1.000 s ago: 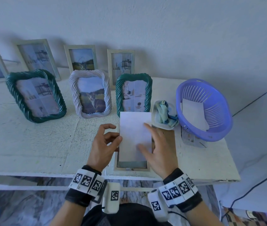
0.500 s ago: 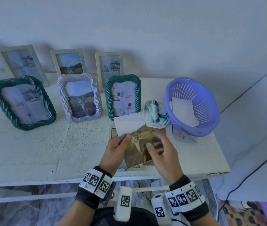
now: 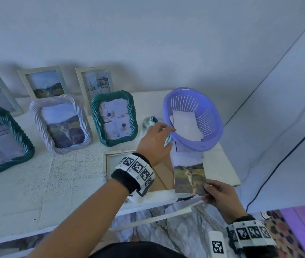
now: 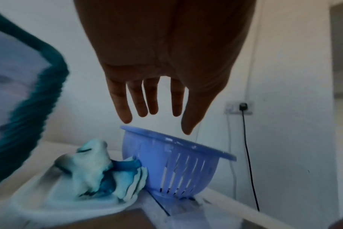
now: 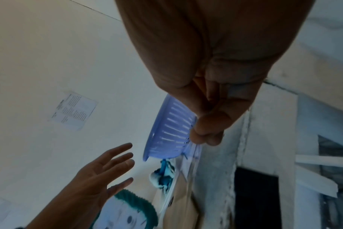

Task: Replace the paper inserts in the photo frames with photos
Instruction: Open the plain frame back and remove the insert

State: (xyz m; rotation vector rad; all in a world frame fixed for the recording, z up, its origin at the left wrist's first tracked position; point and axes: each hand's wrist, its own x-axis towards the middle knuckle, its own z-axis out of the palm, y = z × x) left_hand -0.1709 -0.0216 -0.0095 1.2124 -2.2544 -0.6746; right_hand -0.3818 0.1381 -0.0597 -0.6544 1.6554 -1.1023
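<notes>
My right hand (image 3: 208, 187) pinches the lower right corner of a cat photo (image 3: 188, 174) and holds it above the table's front right. My left hand (image 3: 166, 130) reaches over the near rim of the purple basket (image 3: 208, 120), fingers straight and holding nothing (image 4: 157, 120). White paper inserts (image 3: 185, 125) lie in the basket. An open frame (image 3: 108, 164) lies face down under my left wrist, with its brown backing board (image 3: 163, 175) beside it.
A crumpled blue-white cloth (image 4: 92, 167) lies against the basket's left side. A teal frame (image 3: 113, 118), a white frame (image 3: 60, 123) and another teal frame (image 3: 2, 138) stand in a row, with plain frames behind against the wall. The table edge is just right of the basket.
The white paper has left my hands. My left hand has let go and reached to the basket, while my right hand has carried the cat photo to the right.
</notes>
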